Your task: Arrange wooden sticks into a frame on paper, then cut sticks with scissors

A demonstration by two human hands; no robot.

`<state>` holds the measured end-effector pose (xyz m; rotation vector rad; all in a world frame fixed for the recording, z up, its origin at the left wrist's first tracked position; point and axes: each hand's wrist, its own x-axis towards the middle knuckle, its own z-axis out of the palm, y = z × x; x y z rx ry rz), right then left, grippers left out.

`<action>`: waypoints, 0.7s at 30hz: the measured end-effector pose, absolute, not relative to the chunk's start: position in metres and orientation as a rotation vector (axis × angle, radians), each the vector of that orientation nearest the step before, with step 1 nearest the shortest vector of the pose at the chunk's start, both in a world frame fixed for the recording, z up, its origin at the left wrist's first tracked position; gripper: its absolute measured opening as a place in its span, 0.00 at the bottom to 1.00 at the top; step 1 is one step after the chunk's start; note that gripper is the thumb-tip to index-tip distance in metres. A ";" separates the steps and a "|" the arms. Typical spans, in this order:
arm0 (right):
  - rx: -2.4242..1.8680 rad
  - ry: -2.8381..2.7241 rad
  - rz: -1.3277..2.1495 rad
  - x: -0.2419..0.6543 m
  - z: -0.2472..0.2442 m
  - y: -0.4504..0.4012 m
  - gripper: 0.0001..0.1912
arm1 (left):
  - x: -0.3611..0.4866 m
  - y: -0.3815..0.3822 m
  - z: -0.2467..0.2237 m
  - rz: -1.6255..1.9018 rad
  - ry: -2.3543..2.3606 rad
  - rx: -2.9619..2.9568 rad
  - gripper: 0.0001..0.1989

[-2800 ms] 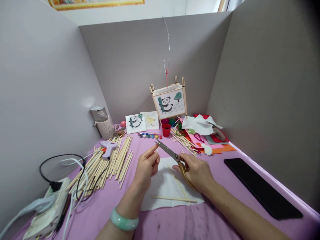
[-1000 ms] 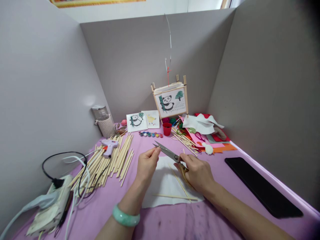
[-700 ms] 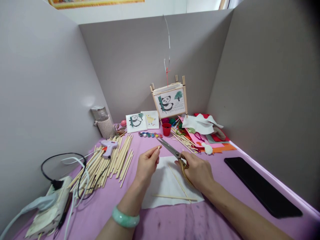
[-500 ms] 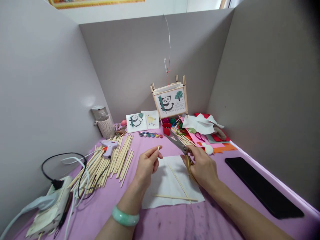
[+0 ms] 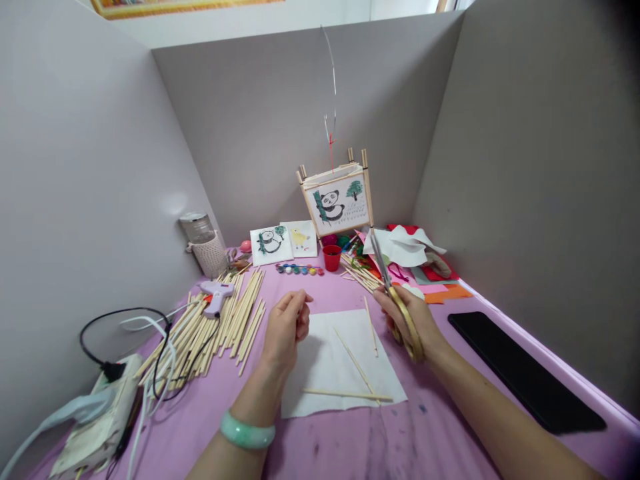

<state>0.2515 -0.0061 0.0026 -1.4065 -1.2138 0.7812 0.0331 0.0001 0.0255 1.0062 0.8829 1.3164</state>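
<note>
My right hand (image 5: 407, 317) grips scissors (image 5: 405, 313) by their gold handles; the blades point up and away from me, close together. At the left edge of the white paper sheet (image 5: 325, 363), my left hand (image 5: 289, 327) is closed, thumb against curled fingers. Whatever it holds, if anything, is hidden. Two thin wooden sticks lie on the sheet, one slanting (image 5: 355, 360) and one nearly level (image 5: 345, 395), meeting near its lower right. Another wooden stick (image 5: 371, 327) is between the slanting stick and my right hand.
Many wooden sticks (image 5: 237, 313) and a glue gun (image 5: 216, 297) are at left, by a power strip (image 5: 103, 413) and cables. Behind are a paint set (image 5: 300, 269), a red cup (image 5: 331, 258) and a hanging panda lantern (image 5: 340, 203). A black phone-like slab (image 5: 525, 370) lies right.
My right hand has moved right with the scissors, their blades swinging more upright. The stick end formerly showing in my left hand is out of sight. A stick at the sheet's right now shows.
</note>
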 end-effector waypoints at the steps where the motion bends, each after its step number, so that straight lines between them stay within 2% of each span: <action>1: -1.396 -1.205 0.781 0.252 0.003 -0.007 0.23 | 0.033 0.000 0.025 1.324 0.897 1.031 0.15; 5: -1.420 -1.274 0.592 0.255 -0.005 -0.005 0.24 | 0.035 0.001 0.020 1.248 1.132 1.471 0.13; 10: -1.476 -1.396 0.383 0.257 -0.014 -0.002 0.23 | 0.042 -0.002 0.005 0.784 1.391 2.309 0.08; 17: -1.504 -1.480 0.262 0.249 -0.008 -0.009 0.19 | 0.055 -0.019 0.002 0.350 0.952 2.715 0.09; 21: -1.517 -1.514 0.230 0.248 -0.008 -0.010 0.18 | 0.059 -0.023 0.004 0.252 0.906 2.839 0.06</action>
